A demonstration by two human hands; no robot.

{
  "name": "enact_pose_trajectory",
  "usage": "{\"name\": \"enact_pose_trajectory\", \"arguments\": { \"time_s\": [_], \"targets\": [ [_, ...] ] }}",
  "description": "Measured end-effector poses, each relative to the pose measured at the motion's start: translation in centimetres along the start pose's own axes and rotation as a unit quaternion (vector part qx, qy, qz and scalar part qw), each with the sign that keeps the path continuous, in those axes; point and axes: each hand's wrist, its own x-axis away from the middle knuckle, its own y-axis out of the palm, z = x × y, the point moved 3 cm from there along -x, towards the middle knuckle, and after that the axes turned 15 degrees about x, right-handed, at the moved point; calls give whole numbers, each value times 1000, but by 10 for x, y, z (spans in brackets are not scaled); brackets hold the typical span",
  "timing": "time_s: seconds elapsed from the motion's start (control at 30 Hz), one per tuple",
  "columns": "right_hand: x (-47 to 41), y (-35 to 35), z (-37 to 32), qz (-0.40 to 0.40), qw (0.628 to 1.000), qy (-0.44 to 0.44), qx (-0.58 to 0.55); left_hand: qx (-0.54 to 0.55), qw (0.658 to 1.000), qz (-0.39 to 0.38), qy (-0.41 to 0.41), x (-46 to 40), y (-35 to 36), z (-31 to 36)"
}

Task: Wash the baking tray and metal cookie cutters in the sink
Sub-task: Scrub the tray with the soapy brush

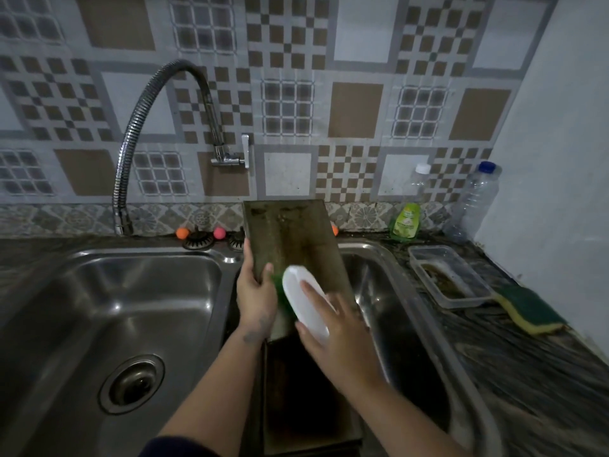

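Note:
A grimy rectangular baking tray [291,239] stands tilted on end over the right sink basin [389,311]. My left hand [255,291] grips its left edge, thumb on the face. My right hand [339,334] holds a white scrub brush [304,301] with green bristles, pressed flat against the tray's lower face. A second dark tray [303,397] lies flat in the right basin below my arms. I see no cookie cutters.
The left basin [131,311] has a drain [133,384] and a flexible tap [158,103] ending above its back rim. On the right counter sit a green soap bottle [406,222], a clear plastic box [448,275], a yellow-green sponge [530,311] and a plastic bottle [474,202].

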Motion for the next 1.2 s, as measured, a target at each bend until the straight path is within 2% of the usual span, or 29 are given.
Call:
{"name": "enact_pose_trajectory", "arguments": {
  "time_s": [0.07, 0.2, 0.3, 0.37, 0.43, 0.5, 0.57, 0.67, 0.73, 0.83, 0.9, 1.0, 1.13, 1.17, 1.2],
  "targets": [
    [2, -2, 14, 20, 1000, 14, 15, 2, 1000, -22, -1, 6, 1, 0],
    [-79, -25, 51, 36, 993, 103, 44, 13, 994, -103, -15, 28, 22, -3],
    [-125, -41, 68, 5, 993, 118, 26, 33, 995, -97, -16, 34, 31, 1],
    [-113, -38, 67, -7, 994, 107, 32, 31, 997, -65, 0, 28, 28, 6],
    [-68, -22, 61, -5, 995, 101, 22, -3, 1000, -22, 15, 18, 16, 8],
    [-11, -6, 53, -8, 995, 96, -25, -49, 999, -14, 18, 14, 5, 9],
    [20, 3, 57, -6, 990, 124, -71, -75, 997, -18, 15, 16, -1, 8],
    [0, -3, 71, -11, 976, 203, -73, -132, 991, -22, 28, 30, 3, 15],
    [-33, -21, 65, 5, 975, 202, -97, -207, 974, -28, 87, 41, 11, 24],
    [-77, -51, 37, 19, 957, 202, -209, -314, 932, -55, 172, 53, 27, 36],
    [-98, -66, 18, 12, 929, 231, -289, -373, 906, -73, 188, 57, 39, 45],
    [-116, -75, 1, -4, 901, 263, -344, -451, 866, -86, 201, 58, 49, 56],
    [-124, -77, -5, 8, 873, 288, -394, -570, 784, -117, 214, 53, 42, 63],
    [-125, -74, -7, 9, 871, 297, -392, -570, 779, -128, 228, 52, 39, 67],
    [-126, -72, -9, 8, 874, 302, -382, -551, 787, -136, 242, 52, 34, 71]
  ]
}}
